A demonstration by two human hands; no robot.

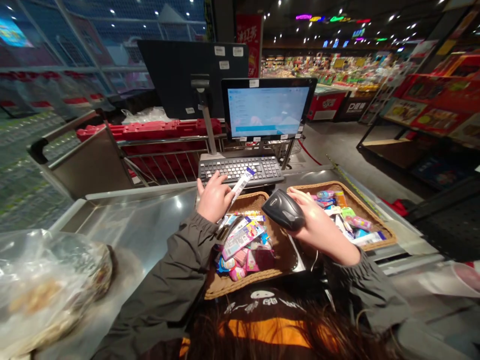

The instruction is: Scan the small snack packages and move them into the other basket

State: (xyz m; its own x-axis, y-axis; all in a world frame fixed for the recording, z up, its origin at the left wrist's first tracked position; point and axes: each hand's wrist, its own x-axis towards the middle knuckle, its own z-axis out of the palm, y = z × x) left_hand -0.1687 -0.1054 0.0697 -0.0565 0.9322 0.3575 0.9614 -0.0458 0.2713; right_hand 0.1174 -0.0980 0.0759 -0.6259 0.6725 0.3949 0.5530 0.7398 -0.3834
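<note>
- Obscuring its contents, a cloudy plastic bag [41,285] lies cut off at lower left, its load hard to make out.
- Small packets [243,252] crowd a near wicker basket [221,287] and a far wicker basket [375,235], most labels too small to read.
- A black handheld barcode scanner [283,210] blocks part of the far basket.
- A steel table [131,225] carries both baskets; a keyboard [240,167] and monitor [266,112] stand ahead, a shopping cart [86,160] beyond.
- Left hand [214,197] closes around a white tube-shaped packet [240,186], just short of the keyboard.
- Right hand [318,225] grips the scanner above the baskets.
</note>
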